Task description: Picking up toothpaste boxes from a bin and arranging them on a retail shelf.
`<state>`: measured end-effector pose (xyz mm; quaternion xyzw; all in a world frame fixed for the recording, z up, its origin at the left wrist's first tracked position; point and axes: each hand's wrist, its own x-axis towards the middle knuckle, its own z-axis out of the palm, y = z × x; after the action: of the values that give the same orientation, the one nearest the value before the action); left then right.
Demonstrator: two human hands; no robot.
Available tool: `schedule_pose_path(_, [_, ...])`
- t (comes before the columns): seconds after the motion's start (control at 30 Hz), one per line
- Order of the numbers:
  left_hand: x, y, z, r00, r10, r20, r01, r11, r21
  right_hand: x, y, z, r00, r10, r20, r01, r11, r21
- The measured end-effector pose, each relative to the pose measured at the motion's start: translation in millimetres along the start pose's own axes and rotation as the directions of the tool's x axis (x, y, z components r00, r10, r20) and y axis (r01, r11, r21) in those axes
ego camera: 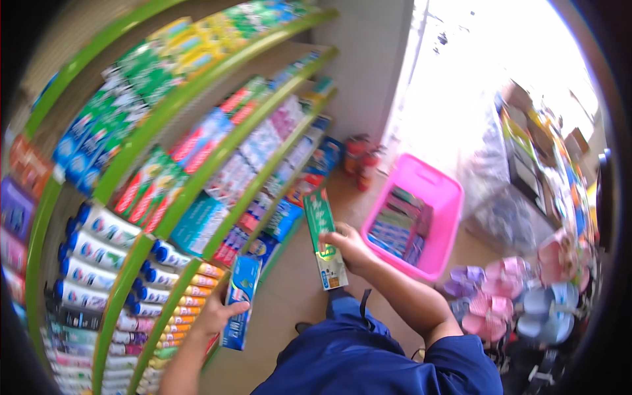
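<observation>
My left hand [217,312] grips a blue toothpaste box [243,301] close to the lower shelves on the left. In front of my body, my right hand [349,248] holds a green and white toothpaste box [321,237], its thumb across the printed face. Both boxes bear writing. Beyond my right hand a pink plastic tub [444,222] stands on the floor. Flat packaged boxes [395,227] lie in the bottom of that tub.
Green-edged shelves [217,64] full of toothpaste boxes and tubes rise at the left. Two red fire extinguishers [363,160] stand by the wall. On the right are plastic slippers [493,301] and a clear bag [503,217]. A bright doorway [469,64] opens at the back.
</observation>
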<state>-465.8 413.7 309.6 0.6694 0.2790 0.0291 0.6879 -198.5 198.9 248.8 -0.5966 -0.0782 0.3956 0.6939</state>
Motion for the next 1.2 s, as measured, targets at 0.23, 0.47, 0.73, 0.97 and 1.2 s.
schedule_pose_path(0.23, [20.4,-124.8,116.6,0.965,-0.262,0.025,0.263,0.964,-0.033,-71.8,99.2,-208.9,0.845,0.430,-0.317,-0.212,0.814,0.540])
schedule_pose_path(0.47, [117.8,-95.8,252.5,0.976,-0.202,0.083,0.164,0.928,0.336,-38.6,102.9,-347.4,0.788,0.460,-0.410,-0.175,0.805,0.567])
schedule_pose_path(0.73, [278.9,-109.9,439.7,0.924,-0.284,0.256,0.228,0.947,0.227,45.8,97.0,-453.1,0.768,0.407,-0.494,-0.287,0.909,0.303])
schedule_pose_path(0.97, [363.4,-201.7,579.7,0.885,-0.437,0.161,0.242,0.726,0.644,178.4,117.3,-561.3,0.625,0.352,-0.697,-0.620,0.766,-0.170])
schedule_pose_path(1.2, [361.8,-262.4,651.2,0.789,-0.601,0.127,0.305,0.563,0.768,222.8,161.1,-596.8,0.448,0.043,-0.893,-0.793,0.480,-0.375])
